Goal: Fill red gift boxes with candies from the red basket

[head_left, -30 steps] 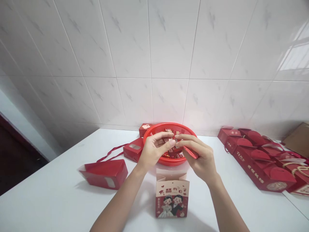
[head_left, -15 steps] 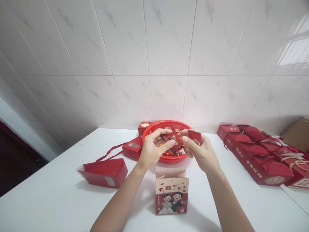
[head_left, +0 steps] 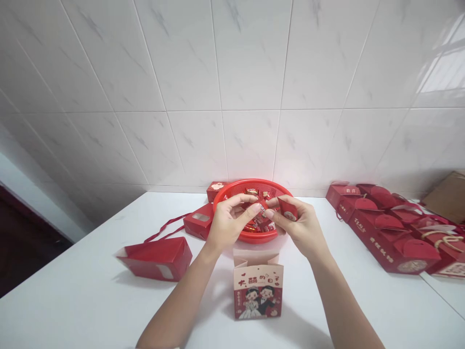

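At the basket (head_left: 254, 238), a red packet (head_left: 262, 207) is apparently being pinched by left hand (head_left: 228, 221) and right hand (head_left: 302, 227), a red card-like piece (head_left: 288, 209) being held in the latter, steady fingertips seemingly being required next.

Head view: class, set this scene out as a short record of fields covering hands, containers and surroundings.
Left hand: at a small red wrapped piece; exact grip unclear
Right hand: holding a red piece with a round emblem
Basket: red, beyond the hands, containing wrapped pieces
Cartoon-couple box: upright, top open
Red container at left: lying down
Boxes at right: red, grouped
Table: white
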A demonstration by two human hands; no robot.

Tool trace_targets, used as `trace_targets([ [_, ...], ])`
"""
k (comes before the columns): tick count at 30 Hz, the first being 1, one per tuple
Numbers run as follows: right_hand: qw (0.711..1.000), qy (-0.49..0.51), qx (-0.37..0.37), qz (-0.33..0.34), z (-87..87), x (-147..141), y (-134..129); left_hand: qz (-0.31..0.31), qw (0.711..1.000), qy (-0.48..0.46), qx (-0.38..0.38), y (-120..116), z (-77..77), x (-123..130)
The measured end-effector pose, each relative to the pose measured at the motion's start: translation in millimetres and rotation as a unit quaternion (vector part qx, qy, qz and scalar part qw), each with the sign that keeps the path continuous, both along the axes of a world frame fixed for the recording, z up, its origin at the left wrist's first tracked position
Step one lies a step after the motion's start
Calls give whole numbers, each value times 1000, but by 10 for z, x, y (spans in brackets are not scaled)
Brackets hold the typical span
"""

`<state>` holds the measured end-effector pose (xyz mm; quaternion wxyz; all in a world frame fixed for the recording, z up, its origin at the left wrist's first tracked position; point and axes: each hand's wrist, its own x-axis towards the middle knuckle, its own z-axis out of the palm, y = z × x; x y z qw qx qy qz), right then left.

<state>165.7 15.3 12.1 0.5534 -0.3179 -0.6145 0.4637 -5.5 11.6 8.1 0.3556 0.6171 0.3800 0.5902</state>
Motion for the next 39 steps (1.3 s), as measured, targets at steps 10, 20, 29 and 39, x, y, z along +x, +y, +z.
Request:
trace_targets([
  [10, 991, -35, 98, -85, -12, -16, -54, 17, 996, -51, 67, -6, -3, 22],
  [20, 982, -59, 151, -93, -11, 2, -99, -4, 996, -53, 75, -35, -2, 24],
  [29, 987, -22, 157, -28, -8, 47, -63, -47, 994, -63, 80, -57, 12, 17],
  [39, 991, 120, 11, 51, -45, -26, -29, -51, 975, -216, 17, -59, -44, 160],
])
